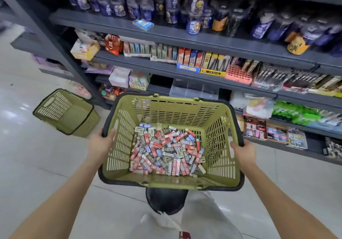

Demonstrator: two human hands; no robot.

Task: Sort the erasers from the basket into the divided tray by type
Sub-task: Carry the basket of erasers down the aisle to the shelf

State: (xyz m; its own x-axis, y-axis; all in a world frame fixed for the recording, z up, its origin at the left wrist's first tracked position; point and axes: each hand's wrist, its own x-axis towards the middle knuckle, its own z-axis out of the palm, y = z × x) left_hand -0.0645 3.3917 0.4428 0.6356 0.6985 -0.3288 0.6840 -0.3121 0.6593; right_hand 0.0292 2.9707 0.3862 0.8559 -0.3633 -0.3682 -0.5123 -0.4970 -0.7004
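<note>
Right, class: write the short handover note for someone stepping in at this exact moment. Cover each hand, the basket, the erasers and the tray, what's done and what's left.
Left hand: grips the basket by its left rim.
Right hand: grips the right rim.
Erasers: all in a mixed pile on the basket's bottom.
Tray: clear, just beyond the basket's far rim; no erasers visible in it.
Done: nothing sorted yet.
Left: probably set the basket down near the tray, then sort every eraser by type.
</note>
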